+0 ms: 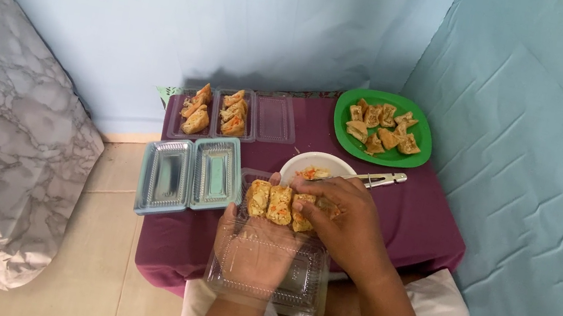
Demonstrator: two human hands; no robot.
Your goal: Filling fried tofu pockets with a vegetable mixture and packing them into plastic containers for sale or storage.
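Observation:
My left hand (252, 251) lies under a clear plastic clamshell box (301, 291) and holds it up over my lap. Three fried stuffed pieces (280, 205) sit in a row in the far half of that box. My right hand (347, 219) rests on the rightmost piece, fingers curled around it. Just beyond my hands stands a white bowl (311, 161) with some orange filling in it.
A green plate (346, 135) with several fried pieces sits at the back right of the small purple-covered table (423, 220). Metal tongs (383, 179) lie beside the bowl. Two filled clear boxes (216, 113) are at the back left, an empty open one (188, 177) nearer. Blue walls surround.

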